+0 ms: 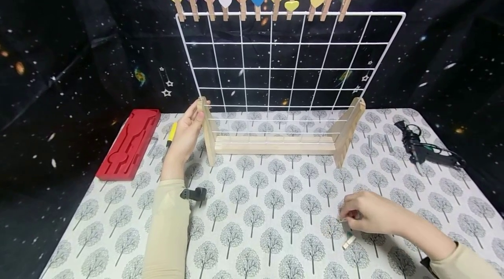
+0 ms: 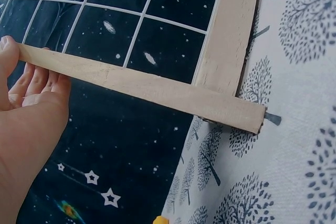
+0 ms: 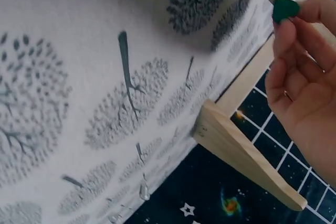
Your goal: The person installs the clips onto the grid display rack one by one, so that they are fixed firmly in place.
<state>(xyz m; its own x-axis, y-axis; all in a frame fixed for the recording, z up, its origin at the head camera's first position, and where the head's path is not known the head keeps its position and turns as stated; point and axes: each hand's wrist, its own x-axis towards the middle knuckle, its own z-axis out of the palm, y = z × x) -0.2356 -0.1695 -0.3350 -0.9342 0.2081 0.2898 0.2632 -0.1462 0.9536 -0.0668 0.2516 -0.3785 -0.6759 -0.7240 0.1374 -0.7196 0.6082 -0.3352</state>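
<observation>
A white wire grid stands in a wooden base with a crossbar and two uprights. My left hand grips the top of the left upright, thumb on one side and fingers behind. Low over the tablecloth, in front of the right upright, my right hand pinches a clothespin with a green heart between thumb and forefinger. Just below those fingertips in the head view shows a wooden clothespin; whether it is the same one I cannot tell. Several heart clothespins line the grid's top wire.
On the left lies a red tray with shaped recesses, and a yellow-handled tool is partly hidden by my left arm. A black corded tool rests at the right, with small metal pieces beside it. A dark starry cloth hangs behind.
</observation>
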